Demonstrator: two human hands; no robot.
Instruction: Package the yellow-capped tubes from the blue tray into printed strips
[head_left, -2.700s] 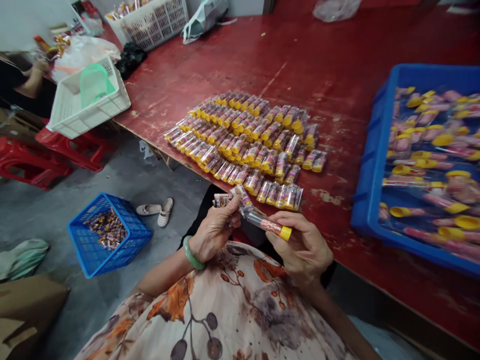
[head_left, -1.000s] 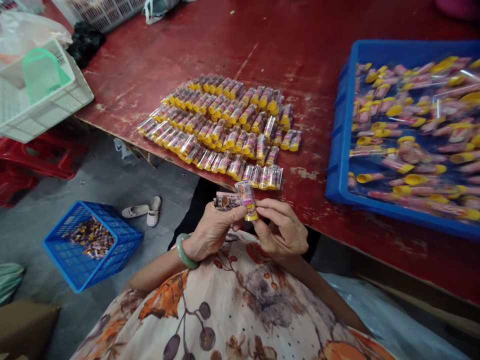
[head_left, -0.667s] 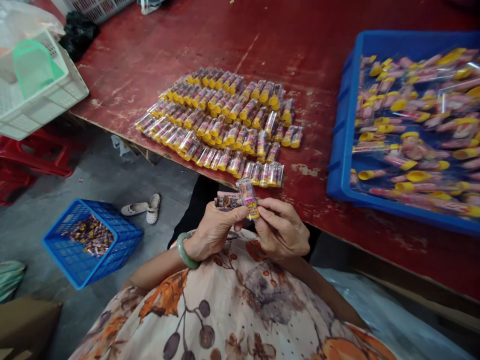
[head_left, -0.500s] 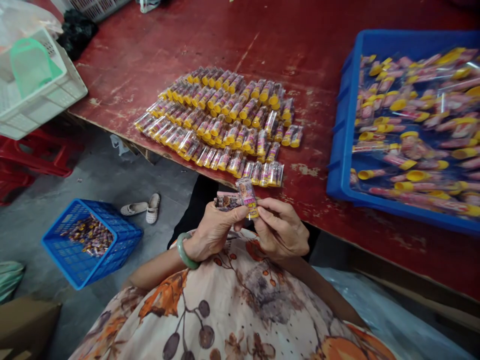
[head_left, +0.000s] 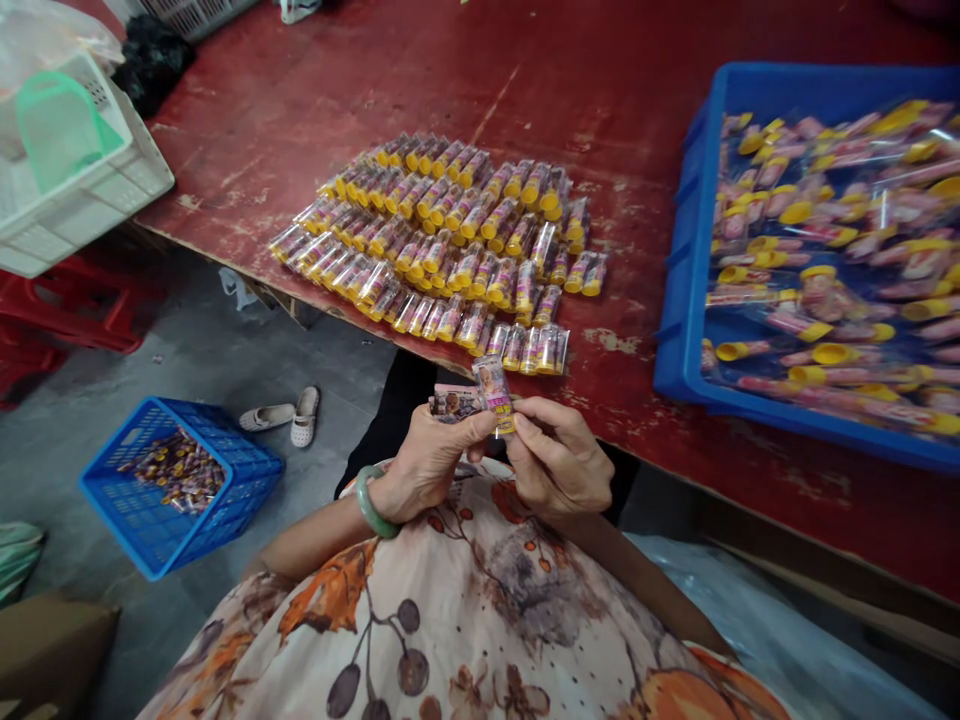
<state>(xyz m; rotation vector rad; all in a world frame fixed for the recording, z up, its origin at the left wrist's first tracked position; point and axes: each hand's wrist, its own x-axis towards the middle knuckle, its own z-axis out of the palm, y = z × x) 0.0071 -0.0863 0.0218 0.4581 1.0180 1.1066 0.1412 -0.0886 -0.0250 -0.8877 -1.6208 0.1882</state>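
Observation:
My left hand (head_left: 429, 450), with a green bangle at its wrist, is closed on a small stack of dark printed labels (head_left: 455, 401). A single pink-and-yellow printed label (head_left: 493, 393) stands up between both hands, its lower part under my left thumb. The fingertips of my right hand (head_left: 564, 458) pinch the lower right edge of that label. Just beyond my hands, rows of small clear tubes with yellow ends (head_left: 450, 240) lie on the red table (head_left: 615, 120).
At the right stands a blue tray (head_left: 690, 230) of pink-and-yellow tubes. A blue basket (head_left: 247, 470) with small wrapped pieces sits on the floor at left, near white slippers (head_left: 304, 418). A white crate (head_left: 135, 185) rests at upper left, above red stools (head_left: 112, 310).
Almost nothing differs. My right hand has shifted very slightly left at the label; the grip of both hands is the same.

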